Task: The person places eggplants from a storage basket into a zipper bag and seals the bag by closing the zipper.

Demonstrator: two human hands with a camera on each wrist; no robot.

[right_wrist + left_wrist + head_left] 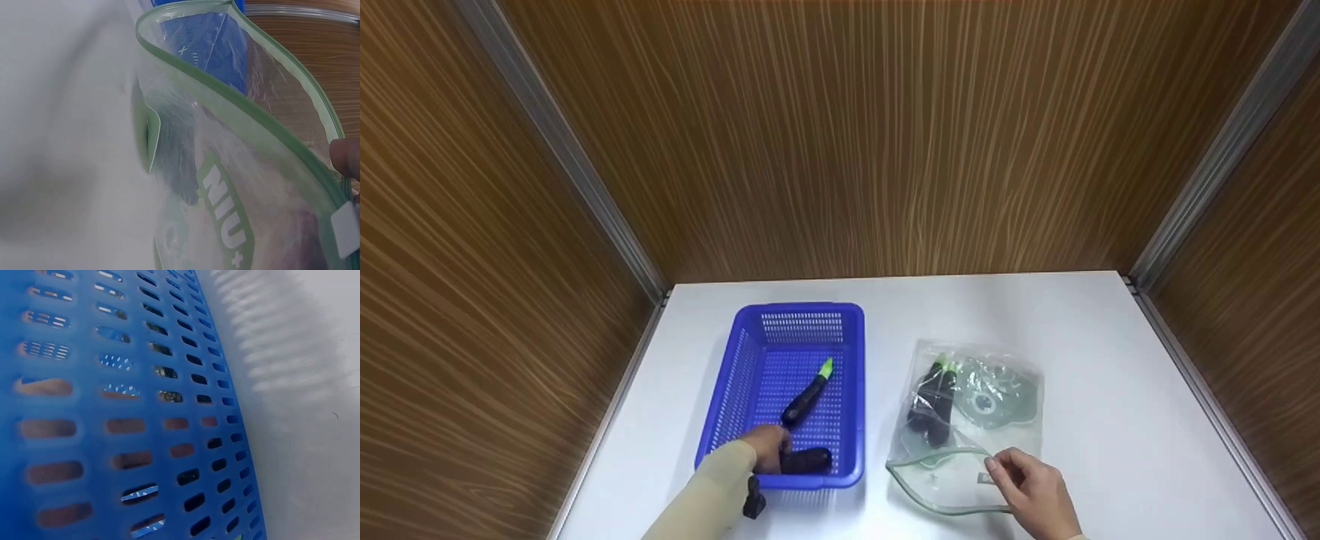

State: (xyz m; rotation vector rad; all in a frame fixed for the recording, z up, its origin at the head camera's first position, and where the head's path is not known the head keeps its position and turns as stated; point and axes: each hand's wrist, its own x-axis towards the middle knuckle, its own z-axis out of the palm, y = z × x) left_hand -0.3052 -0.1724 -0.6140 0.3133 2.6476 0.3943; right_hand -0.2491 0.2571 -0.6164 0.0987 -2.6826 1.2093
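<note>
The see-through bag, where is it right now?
In the head view, the see-through bag lies on the white table, right of the blue basket, its rim pinched by the right hand.

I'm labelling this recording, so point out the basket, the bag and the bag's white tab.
Basket (853, 382): head view, on its right rim.
Bag (997, 394): head view, on its pale green patch.
White tab (345, 229): right wrist view, on its flat face.

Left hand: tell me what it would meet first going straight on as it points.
The left hand would probably meet the farther eggplant in the blue basket first, though depth is unclear.
</note>
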